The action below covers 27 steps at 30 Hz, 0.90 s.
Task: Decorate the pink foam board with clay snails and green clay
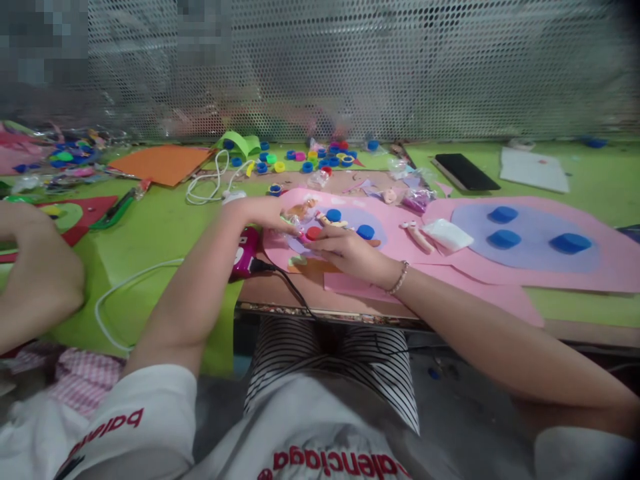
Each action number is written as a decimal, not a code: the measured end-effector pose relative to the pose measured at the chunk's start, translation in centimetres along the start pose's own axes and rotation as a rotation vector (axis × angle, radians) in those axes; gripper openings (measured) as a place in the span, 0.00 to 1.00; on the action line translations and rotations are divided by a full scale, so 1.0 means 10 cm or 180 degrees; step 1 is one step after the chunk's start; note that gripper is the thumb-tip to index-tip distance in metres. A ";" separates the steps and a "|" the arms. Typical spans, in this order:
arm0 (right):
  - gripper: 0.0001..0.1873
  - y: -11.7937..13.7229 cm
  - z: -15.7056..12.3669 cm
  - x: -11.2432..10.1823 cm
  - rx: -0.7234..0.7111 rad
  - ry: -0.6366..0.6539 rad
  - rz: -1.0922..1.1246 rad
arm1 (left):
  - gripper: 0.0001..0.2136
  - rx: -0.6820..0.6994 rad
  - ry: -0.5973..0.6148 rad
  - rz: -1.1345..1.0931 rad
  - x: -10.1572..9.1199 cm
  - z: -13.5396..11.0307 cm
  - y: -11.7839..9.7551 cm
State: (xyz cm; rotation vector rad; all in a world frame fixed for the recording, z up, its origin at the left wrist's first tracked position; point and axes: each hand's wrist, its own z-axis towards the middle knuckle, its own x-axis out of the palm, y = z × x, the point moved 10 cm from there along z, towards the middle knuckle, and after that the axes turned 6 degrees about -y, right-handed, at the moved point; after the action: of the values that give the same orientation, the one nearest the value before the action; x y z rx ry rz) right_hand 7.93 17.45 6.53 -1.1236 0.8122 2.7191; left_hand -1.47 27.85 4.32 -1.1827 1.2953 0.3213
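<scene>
Left hand (274,215) and right hand (347,249) come together at a red cap (313,233) on a pink cutout (394,233), grip impossible to tell, seemingly part-finished with 2 blue caps (365,232), another cutout (620,257) already bearing 3, loose caps (307,167) lying beyond

The left hand (273,215) and the right hand (353,250) are held close together over a pink paper shape (274,247), beside a red cap (313,233). Two blue caps (365,232) are seen near the right hand. Three more blue caps (504,239) are set on a second pink shape (617,260). A black cable (290,280) is plugged into a magenta device (244,255).
</scene>
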 end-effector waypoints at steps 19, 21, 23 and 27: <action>0.14 0.16 -0.01 0.22 -0.0141 0.0490 -0.0395 | 0.31 -0.0844 0.0742 0.1589 0.10 -0.17 0.14; 0.15 0.20 -0.04 0.28 -0.0268 0.0729 -0.0452 | 0.32 -0.0802 0.0698 0.1649 0.12 -0.15 0.12; 0.16 0.26 -0.07 0.32 -0.0461 0.0938 -0.0541 | 0.33 -0.0782 0.0634 0.1711 0.13 -0.13 0.11; 0.16 0.32 -0.12 0.32 -0.0741 0.1136 -0.0768 | 0.35 -0.0878 0.0626 0.1802 0.17 -0.11 0.16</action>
State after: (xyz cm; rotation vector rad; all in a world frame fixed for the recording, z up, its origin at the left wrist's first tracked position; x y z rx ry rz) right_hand 5.44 13.78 5.04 -1.6675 0.3609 2.4930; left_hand -2.75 26.92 2.25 -1.0718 1.7952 0.8329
